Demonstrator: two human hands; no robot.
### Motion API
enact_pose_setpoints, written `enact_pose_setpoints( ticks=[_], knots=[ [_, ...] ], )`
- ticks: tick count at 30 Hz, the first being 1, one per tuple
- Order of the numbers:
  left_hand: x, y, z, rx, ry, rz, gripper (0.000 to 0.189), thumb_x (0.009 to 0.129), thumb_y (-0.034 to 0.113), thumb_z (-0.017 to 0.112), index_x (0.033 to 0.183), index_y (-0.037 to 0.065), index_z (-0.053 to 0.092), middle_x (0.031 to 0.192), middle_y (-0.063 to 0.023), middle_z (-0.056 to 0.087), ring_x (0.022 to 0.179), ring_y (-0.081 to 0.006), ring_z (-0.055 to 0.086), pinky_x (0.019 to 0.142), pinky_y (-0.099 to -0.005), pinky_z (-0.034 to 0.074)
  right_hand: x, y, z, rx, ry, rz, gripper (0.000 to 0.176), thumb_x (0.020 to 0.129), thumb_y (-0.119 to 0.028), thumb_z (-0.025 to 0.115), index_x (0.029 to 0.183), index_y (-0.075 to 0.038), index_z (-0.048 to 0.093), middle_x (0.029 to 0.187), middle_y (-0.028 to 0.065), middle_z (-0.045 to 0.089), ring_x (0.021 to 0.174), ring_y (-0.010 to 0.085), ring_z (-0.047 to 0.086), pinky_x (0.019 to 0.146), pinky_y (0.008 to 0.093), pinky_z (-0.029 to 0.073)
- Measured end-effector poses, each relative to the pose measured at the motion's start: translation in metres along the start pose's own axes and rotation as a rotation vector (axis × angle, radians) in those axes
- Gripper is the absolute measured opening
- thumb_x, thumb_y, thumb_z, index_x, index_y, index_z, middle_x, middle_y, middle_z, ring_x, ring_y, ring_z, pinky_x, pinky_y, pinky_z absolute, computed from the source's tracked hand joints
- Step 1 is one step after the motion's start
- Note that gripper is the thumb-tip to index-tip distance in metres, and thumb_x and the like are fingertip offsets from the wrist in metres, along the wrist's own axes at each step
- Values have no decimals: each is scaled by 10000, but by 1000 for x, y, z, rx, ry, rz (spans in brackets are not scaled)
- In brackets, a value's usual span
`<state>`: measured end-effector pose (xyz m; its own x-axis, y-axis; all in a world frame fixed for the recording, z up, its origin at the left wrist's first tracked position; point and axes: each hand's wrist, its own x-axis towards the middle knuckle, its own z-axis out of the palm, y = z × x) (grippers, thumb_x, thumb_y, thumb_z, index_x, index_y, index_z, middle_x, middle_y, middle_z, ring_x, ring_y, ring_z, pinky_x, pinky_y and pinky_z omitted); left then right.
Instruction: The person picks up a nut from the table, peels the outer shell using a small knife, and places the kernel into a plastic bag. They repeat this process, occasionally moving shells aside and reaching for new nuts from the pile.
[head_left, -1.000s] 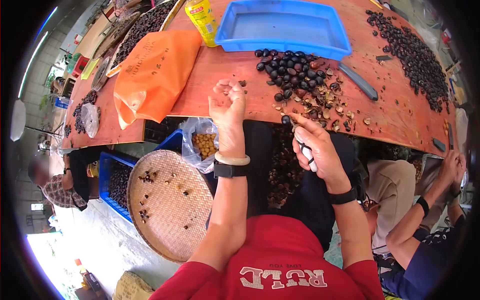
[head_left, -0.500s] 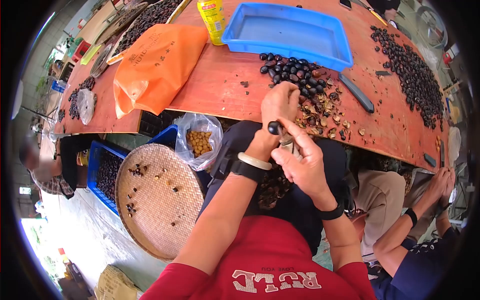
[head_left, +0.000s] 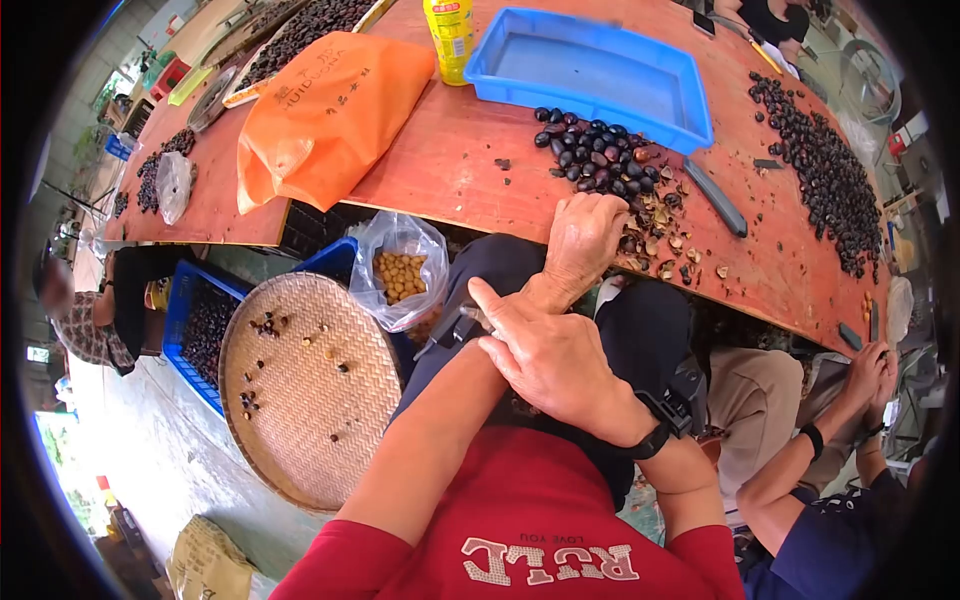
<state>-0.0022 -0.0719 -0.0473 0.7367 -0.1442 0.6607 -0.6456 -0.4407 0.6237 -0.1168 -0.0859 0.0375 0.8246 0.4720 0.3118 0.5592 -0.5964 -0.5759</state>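
My left hand [head_left: 588, 235] is at the table's near edge, fingers curled down beside the pile of dark, glossy oval fruits [head_left: 600, 155]. Its fingertips are hidden, so what they hold cannot be made out. Crossing over my left forearm is my right hand [head_left: 550, 360], pointing left, with thumb and forefinger close together around something small and greyish that I cannot name. Left of it, below the table edge, hangs a clear plastic bag [head_left: 432, 240] containing yellowish round kernels [head_left: 400, 275]. Broken shells [head_left: 655, 235] lie next to the dark fruits.
A blue tray [head_left: 590, 95], yellow container [head_left: 452, 45], orange bag [head_left: 330, 120] and dark-handled tool [head_left: 715, 198] are on the red table [head_left: 480, 135]. A woven tray [head_left: 300, 400] sits lower left, over a blue crate [head_left: 180, 345]. Another person's hands [head_left: 872, 375] are at right.
My right hand has swung left across my left forearm; the dark round fruit seen at its fingers no longer shows. My left hand stays by the pile. The view has shifted slightly.
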Motion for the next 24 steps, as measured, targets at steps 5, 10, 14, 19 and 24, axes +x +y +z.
enact_pose_setpoints(
  ticks=[5, 10, 14, 19, 24],
  knots=[
    [-6, -4, -3, 212, -172, 245, 129, 772, 72, 633, 894, 74, 589, 761, -54, 572, 774, -256, 553, 741, -369, 405, 10, 4, 7, -271, 94, -31, 497, 730, -85, 603, 1213, -19, 502, 743, 74, 523, 623, 224, 572, 485, 330, 475],
    [-12, -6, -10, 141, -286, 452, 141, 773, 69, 625, 907, 69, 581, 762, -80, 561, 809, -269, 551, 832, -375, 409, 19, 5, 16, -200, 189, -79, 464, 752, -87, 603, 1205, -30, 514, 722, 83, 508, 584, 227, 561, 508, 349, 464],
    [-9, -5, -19, -49, -388, 237, 146, 787, 86, 630, 927, 64, 596, 801, -99, 592, 848, -281, 561, 901, -393, 389, 15, 3, 13, 266, 432, -38, 579, 723, -68, 690, 1262, -22, 482, 747, 114, 521, 608, 252, 542, 593, 333, 468],
    [15, -2, -32, -263, -303, -104, 165, 830, 99, 614, 982, 34, 625, 859, -153, 646, 760, -279, 640, 653, -340, 507, -10, -9, 3, 1213, 580, 580, 268, 870, -91, 561, 1118, -35, 475, 664, 9, 513, 425, 19, 422, 376, 159, 333],
    [53, -12, -51, -293, -81, -345, 204, 861, 107, 585, 1016, -17, 631, 848, -95, 660, 777, -147, 617, 704, -268, 491, -11, -9, 28, 1581, 642, 874, 230, 866, -130, 597, 1048, -72, 468, 765, 29, 504, 528, 99, 503, 396, 224, 407]
  ],
)
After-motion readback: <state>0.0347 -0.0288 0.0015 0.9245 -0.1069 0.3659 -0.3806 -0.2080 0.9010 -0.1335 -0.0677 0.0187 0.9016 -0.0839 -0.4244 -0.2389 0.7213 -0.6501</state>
